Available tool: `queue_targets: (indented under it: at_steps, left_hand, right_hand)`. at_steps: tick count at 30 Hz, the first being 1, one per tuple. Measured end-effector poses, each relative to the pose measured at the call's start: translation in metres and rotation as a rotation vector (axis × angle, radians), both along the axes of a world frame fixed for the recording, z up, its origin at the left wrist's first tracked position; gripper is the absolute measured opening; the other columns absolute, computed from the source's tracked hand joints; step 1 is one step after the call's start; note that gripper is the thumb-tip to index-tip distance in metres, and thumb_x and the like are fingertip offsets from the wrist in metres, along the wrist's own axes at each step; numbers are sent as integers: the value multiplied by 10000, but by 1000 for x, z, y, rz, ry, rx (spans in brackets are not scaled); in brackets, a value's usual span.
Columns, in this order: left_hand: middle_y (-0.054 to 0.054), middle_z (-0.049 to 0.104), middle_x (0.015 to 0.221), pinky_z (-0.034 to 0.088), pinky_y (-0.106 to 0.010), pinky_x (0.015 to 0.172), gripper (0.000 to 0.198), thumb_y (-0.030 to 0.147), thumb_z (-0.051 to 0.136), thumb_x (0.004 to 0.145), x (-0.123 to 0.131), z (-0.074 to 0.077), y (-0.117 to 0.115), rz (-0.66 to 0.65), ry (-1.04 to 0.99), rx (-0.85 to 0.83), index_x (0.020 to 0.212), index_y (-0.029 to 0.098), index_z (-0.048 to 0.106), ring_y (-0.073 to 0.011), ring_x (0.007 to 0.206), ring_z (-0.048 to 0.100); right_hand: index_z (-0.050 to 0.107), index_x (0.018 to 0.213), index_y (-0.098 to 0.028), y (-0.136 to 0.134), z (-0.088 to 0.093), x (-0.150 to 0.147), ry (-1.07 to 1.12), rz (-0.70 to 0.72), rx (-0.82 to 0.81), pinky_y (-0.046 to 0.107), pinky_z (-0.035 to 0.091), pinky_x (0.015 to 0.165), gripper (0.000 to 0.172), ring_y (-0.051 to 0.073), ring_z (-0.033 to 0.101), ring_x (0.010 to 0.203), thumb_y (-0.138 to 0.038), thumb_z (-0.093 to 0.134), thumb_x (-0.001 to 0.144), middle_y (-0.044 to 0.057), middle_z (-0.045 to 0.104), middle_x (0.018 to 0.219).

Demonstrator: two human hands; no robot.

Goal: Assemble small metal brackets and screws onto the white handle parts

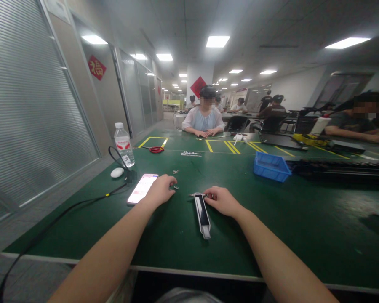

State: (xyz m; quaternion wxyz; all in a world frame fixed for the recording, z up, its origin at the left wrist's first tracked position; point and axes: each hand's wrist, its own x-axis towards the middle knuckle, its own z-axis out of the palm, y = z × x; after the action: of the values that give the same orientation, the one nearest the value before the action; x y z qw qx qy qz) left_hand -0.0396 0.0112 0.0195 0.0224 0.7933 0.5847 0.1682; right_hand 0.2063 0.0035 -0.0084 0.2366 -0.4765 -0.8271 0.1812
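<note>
My left hand (159, 191) rests beside a lit phone (140, 191), its fingers loosely curved and apart, with nothing visible in them. Just past its fingertips lie some small metal links (176, 187), with a few more (175, 171) a little farther away. A slim white device with a long dark panel (202, 212) lies on the green table. Across its far end sits a thin metal piece (196, 194). My right hand (222, 201) is at that end, fingers pinched around something small and shiny that I cannot make out.
A water bottle (124, 145), a white oval object (117, 173) and a black cable (82, 203) are at left. Red-handled scissors (156, 149) and small white strips (191, 154) lie farther back. At right stands a blue bin (271, 167). A person (204, 115) sits opposite.
</note>
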Motion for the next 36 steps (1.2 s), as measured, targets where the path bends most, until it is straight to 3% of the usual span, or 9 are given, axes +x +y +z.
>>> queue_targets:
  at_steps: [5,17,26,36]
  left_hand:
    - [-35,599,914,458,-239,641,365,83,613,644,9,1,-3,-94,-216,21,997,174,627,-121,660,555]
    - [-53,679,803,517,-256,670,165,148,582,700,18,0,-5,-167,-573,-204,850,129,649,-148,724,635]
    - [-46,676,772,513,-256,667,207,75,522,700,20,3,-8,-139,-509,-206,846,134,657,-144,702,630]
    - [-24,664,810,495,-253,705,236,69,503,664,21,4,-10,-199,-486,-140,837,152,640,-138,732,612]
  right_hand:
    - [702,906,-175,0,1,0,-8,-2,2,229,352,561,198,107,469,598,-230,556,784,18,581,688]
    - [697,911,-169,0,1,0,-16,10,6,235,361,578,206,112,477,609,-227,543,787,22,582,700]
    - [698,916,-172,1,-1,1,-14,7,16,232,363,576,211,111,474,607,-240,544,789,20,576,696]
    - [697,912,-161,-2,4,0,-38,12,22,244,377,593,215,125,490,631,-221,517,810,36,592,723]
